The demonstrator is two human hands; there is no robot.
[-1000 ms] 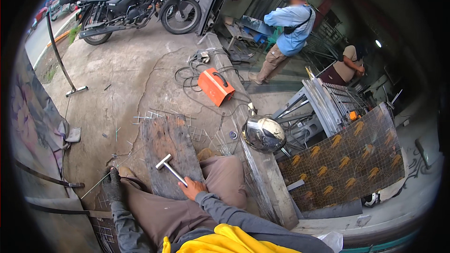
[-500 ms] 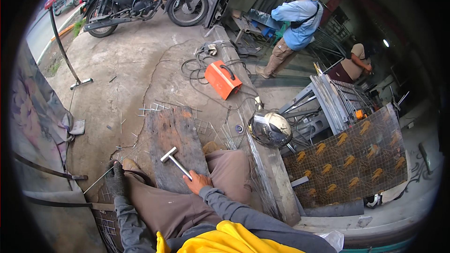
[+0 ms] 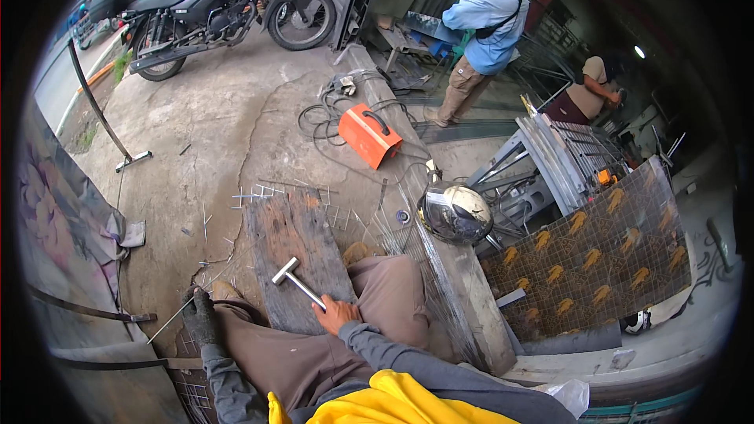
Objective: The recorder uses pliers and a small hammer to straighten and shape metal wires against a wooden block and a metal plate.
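Observation:
My right hand (image 3: 338, 314) is closed round the handle of an all-metal hammer (image 3: 305, 286). The hammer's T-shaped head hovers over or rests on a worn wooden board (image 3: 275, 228); I cannot tell which. The board lies between my legs, sloping up toward my lap. To the left, beside my knee, my left hand (image 3: 201, 318) wears a dark glove and is closed on a thin metal rod (image 3: 167, 322). The rod slants down to the left, past the hand. Short cut rods and small welded wire pieces (image 3: 263, 191) lie on the concrete around the board's far end.
An orange portable machine (image 3: 369, 137) with cables stands ahead. A helmet (image 3: 455, 212) sits on the concrete ledge (image 3: 463, 290) at right, near a patterned panel (image 3: 589, 259). Fabric hangs at left. A motorcycle (image 3: 228, 16) is parked beyond; two people (image 3: 483, 47) work at the back right.
The whole view has shifted slightly. Both hands keep their holds on the hammer and the rod. The hammer stays over the board with little visible movement.

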